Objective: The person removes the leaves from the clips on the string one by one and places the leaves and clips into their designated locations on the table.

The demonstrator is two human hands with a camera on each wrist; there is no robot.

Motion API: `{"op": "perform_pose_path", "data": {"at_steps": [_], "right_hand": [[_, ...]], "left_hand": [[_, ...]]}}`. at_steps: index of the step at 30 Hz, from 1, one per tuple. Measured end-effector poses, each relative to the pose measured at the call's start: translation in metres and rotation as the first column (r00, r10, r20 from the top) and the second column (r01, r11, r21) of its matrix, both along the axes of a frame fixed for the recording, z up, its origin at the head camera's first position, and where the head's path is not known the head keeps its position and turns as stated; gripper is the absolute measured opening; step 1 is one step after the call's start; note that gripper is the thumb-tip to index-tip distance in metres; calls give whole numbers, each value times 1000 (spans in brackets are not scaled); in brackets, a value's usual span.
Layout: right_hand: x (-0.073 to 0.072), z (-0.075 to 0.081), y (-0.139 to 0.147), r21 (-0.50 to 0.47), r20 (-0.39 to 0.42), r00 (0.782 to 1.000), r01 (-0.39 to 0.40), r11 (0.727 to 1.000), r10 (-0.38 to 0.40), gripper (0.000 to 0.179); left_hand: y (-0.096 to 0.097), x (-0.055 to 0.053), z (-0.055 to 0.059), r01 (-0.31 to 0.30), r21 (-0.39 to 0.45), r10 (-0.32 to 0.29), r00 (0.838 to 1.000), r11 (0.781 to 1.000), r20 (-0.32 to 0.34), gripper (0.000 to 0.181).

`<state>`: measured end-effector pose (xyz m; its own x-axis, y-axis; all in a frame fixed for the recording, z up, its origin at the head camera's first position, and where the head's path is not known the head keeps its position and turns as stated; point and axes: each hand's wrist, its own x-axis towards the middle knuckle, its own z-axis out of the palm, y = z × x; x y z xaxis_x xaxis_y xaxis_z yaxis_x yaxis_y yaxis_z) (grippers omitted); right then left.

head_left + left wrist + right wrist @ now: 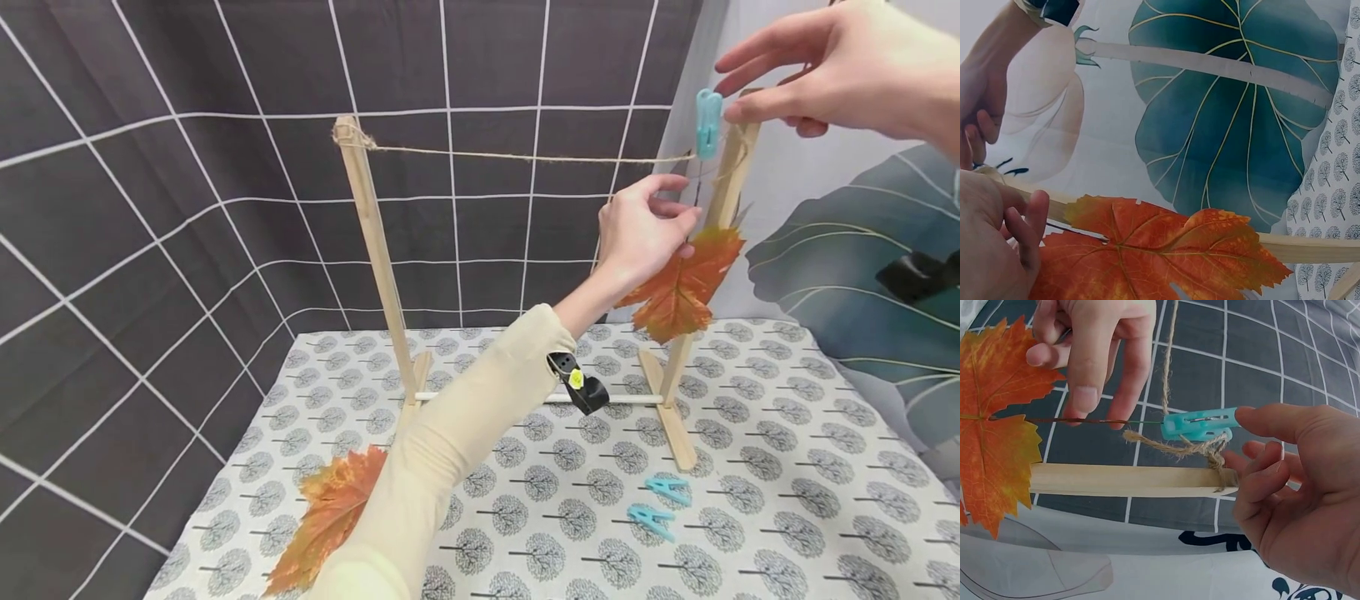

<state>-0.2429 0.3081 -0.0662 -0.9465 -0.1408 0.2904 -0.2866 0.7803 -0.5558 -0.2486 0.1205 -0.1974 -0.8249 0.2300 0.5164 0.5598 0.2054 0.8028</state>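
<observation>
A light blue clothespin [708,125] sits on the twine [525,157] beside the right wooden post [731,179]. Its lower end is clipped over the thin stem of an orange maple leaf [678,283], which hangs below. My right hand [847,79] is at the pin's upper end. In the right wrist view the thumb [1272,422] touches one handle, while the other fingers stand apart from the pin. My left hand [645,221] is beside the stem, thumb and forefinger spread apart; fingertips [1085,400] lie close against the stem without a visible pinch.
A second orange leaf [330,508] lies on the tree-print tablecloth [540,550], partly behind the left sleeve. Two more blue clothespins [651,521] lie at the right front. The left post [375,242] and a white crossbar [622,399] complete the frame.
</observation>
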Motion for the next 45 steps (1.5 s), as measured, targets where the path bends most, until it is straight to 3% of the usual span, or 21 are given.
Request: {"op": "perform_pose_path", "data": {"at_steps": [12, 20, 37, 45], "right_hand": [[4, 3, -14, 7, 23, 1000, 7, 1000, -7, 33], [4, 2, -20, 96, 3, 1000, 17, 995, -17, 41], [4, 1, -25, 85, 13, 999, 29, 996, -30, 38], [2, -1, -28, 122, 0, 999, 42, 992, -42, 41]], "left_hand": [[5, 0, 2, -33, 22, 33, 999, 999, 8, 20], [3, -2, 2, -32, 29, 32, 999, 999, -4, 13], [3, -2, 1, -14, 51, 12, 999, 999, 40, 14], [1, -3, 1, -17, 40, 17, 1000, 999, 17, 15]]}}
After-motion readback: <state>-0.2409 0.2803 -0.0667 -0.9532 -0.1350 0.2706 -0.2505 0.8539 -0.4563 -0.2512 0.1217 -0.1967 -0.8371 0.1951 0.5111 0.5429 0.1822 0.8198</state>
